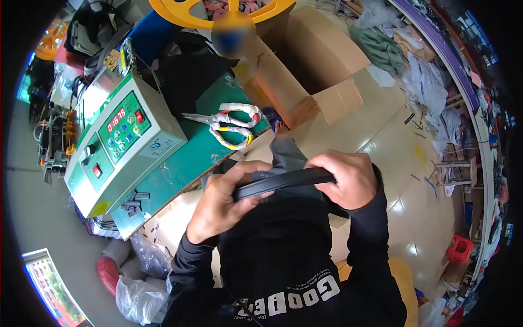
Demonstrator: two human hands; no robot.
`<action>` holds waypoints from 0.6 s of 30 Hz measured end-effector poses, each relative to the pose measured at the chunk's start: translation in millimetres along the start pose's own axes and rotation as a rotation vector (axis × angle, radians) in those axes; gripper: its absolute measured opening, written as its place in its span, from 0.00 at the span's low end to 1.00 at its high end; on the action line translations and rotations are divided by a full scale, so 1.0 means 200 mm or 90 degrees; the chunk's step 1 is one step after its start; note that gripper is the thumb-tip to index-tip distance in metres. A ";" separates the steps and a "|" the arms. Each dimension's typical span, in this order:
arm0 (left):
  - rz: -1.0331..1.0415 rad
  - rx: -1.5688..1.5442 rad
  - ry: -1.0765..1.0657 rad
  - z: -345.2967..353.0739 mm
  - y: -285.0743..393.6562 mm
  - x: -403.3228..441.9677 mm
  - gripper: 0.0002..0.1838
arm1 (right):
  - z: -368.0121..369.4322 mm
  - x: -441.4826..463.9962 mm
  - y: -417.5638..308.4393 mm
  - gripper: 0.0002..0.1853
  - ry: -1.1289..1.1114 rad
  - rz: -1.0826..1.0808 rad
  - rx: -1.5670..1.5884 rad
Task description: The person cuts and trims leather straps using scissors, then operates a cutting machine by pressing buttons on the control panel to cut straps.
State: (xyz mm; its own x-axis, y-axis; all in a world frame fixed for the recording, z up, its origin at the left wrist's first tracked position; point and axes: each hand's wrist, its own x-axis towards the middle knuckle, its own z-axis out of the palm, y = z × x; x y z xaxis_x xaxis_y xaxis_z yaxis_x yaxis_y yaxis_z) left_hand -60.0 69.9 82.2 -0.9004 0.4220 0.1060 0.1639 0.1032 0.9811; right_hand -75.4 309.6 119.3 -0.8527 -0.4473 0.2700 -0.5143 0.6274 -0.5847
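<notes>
A bundle of black strips is stretched between my two hands in front of my dark clothing. Its left end is gripped by my left hand, with thumb and fingers closed on it. My right hand pinches the other end, fingers wrapped round it. The bundle bends slightly upward in the middle. Scissors with wrapped handles lie on the green table, beyond my left hand.
On the table, a machine with a red display stands at the left, small black pieces beside it. An open cardboard box is ahead. A red stool and plastic bags are at the right.
</notes>
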 end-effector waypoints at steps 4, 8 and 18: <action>-0.055 0.126 -0.058 -0.01 0.05 0.02 0.28 | 0.04 -0.03 0.00 0.15 -0.013 0.026 0.018; -0.051 0.195 -0.063 0.08 0.13 0.08 0.28 | 0.12 -0.01 -0.05 0.16 -0.032 0.017 -0.063; -0.009 0.207 -0.046 -0.02 0.04 0.05 0.26 | -0.02 -0.10 0.10 0.13 -0.061 0.108 0.236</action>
State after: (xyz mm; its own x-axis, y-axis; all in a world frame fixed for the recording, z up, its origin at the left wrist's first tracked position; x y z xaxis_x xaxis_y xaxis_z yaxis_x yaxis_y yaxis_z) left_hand -70.2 71.0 91.1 -0.8742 0.4805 0.0694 0.2824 0.3871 0.8777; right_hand -68.5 333.6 105.2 -0.9011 -0.4254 0.0835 -0.2837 0.4330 -0.8556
